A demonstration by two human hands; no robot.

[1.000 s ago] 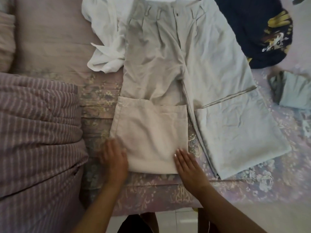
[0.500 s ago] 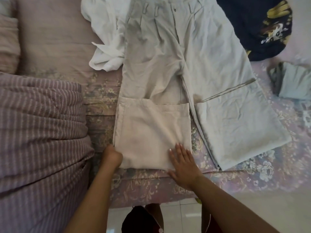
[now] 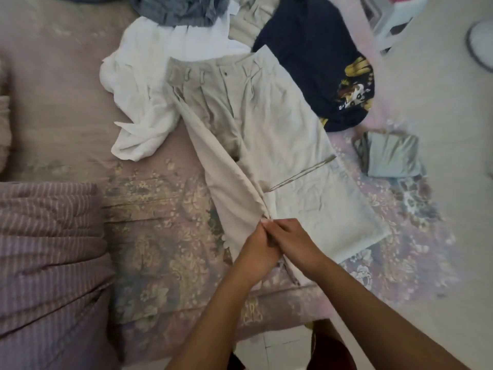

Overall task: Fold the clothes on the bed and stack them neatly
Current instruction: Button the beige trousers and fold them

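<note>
text: you can read none | navy shirt [image 3: 314, 62], far right: cartoon print with small lettering, too blurred to read

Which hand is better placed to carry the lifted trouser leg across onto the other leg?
Probably the left hand: it pinches the beige trousers on the raised leg's side; the right hand pinches beside it.
</note>
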